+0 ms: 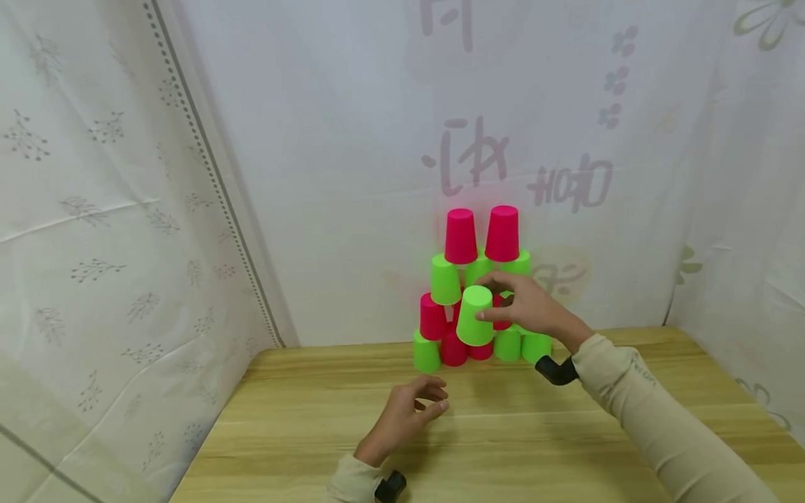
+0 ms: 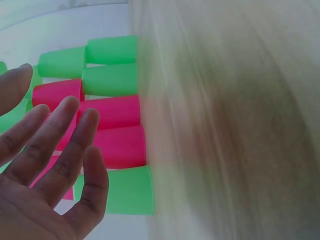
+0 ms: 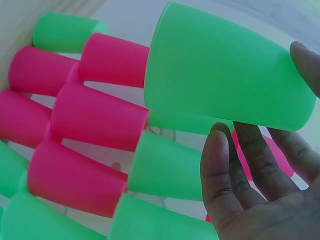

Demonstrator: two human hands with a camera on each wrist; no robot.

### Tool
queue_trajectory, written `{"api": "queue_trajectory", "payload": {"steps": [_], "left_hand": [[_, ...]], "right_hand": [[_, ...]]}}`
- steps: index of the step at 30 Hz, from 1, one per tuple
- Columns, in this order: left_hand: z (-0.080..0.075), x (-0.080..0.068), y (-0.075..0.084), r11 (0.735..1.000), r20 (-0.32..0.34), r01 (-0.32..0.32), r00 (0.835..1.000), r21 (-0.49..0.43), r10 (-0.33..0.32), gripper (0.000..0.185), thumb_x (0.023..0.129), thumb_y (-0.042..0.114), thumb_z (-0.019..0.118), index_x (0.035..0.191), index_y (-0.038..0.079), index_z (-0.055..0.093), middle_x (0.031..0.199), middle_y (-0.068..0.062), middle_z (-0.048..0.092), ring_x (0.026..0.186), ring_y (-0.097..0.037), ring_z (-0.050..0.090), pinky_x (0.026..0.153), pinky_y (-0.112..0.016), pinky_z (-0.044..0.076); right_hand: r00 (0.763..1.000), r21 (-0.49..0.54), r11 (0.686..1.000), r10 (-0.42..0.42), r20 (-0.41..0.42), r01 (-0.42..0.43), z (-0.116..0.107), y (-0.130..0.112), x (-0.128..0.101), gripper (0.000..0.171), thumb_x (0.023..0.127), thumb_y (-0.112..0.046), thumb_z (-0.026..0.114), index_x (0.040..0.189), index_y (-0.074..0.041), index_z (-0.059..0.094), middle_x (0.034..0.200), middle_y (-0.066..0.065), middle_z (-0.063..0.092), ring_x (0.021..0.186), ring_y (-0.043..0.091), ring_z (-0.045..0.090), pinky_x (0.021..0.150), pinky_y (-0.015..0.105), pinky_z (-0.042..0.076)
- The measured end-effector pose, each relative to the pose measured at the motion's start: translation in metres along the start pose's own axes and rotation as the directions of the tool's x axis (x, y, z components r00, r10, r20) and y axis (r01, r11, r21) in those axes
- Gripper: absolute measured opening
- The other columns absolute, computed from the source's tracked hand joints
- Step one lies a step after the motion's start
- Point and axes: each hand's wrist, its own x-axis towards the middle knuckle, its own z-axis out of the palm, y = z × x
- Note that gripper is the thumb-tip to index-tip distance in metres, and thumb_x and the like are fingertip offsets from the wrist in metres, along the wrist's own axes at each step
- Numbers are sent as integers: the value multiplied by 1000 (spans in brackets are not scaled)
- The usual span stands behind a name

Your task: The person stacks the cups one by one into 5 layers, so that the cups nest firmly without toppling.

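My right hand (image 1: pixel 528 304) pinches an upside-down green cup (image 1: pixel 474 318) between thumb and fingers, in front of a cup pyramid. In the right wrist view this green cup (image 3: pixel 225 70) fills the upper right, its narrow end between my thumb and fingertips. Behind it, pink and green cups stand mouth down in stacked rows; two pink cups, one of them at the right (image 1: pixel 503 234), top the stack. My left hand (image 1: pixel 409 412) hovers over the table in front of the pyramid, fingers loosely bent and holding nothing. The left wrist view shows its spread fingers before the bottom rows.
The pyramid's bottom row, with a green cup (image 1: pixel 427 351) at its left end, stands near the back edge of the wooden table (image 1: pixel 302 419). A white printed cloth (image 1: pixel 339 175) hangs right behind, and more patterned cloth (image 1: pixel 94 209) hangs at the left.
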Motion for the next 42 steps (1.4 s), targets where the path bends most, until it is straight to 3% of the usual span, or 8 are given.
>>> {"api": "queue_trajectory", "payload": {"steps": [16,24,35,42], "left_hand": [[8,-8,-1,1000,22,22,1000,-5,-22,33,97,27,66,124,8,64,109,-7,76,101,-15,71,77,-22,52],[12,-9,-2,1000,31,12,999,-8,-12,33,97,26,66,123,6,64,104,-5,77,99,-11,71,75,-21,52],[13,-11,-1,999,43,31,999,-19,-30,29,97,21,67,122,5,65,102,-6,77,98,-10,71,75,-21,53],[12,-12,-1,999,40,45,998,-20,-44,29,97,23,66,120,6,66,103,-4,77,100,-9,70,77,-22,52]], "right_hand": [[1000,-41,999,-14,-2,14,-30,-20,20,43,87,-27,78,125,-12,63,115,6,67,109,25,62,90,37,53],[1000,-54,998,-26,-15,25,-41,-28,30,40,88,-26,77,123,-12,63,116,6,68,111,25,63,99,45,52],[1000,-66,998,-7,-22,5,-62,-42,44,36,89,-25,77,120,-12,64,115,6,67,108,23,64,94,37,53],[1000,-51,999,16,-8,-16,-74,-57,49,39,90,-27,76,123,-13,62,120,6,67,113,23,63,98,41,53]]}}
